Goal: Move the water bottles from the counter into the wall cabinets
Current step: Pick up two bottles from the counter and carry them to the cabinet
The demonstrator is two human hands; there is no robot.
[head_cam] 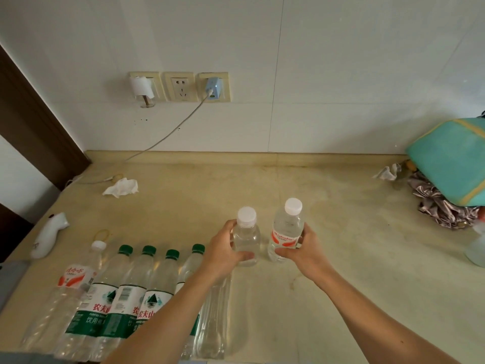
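Left hand [226,254]: fingers curled round smooth unlabelled bottle [246,237].
Right hand [301,252]: grips clear red-labelled bottle [286,231].
Counter [328,206]: mottled beige stone.

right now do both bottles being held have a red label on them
No: the bottle in the right hand wears a red and white label, while the bottle in the left hand is bare clear plastic.
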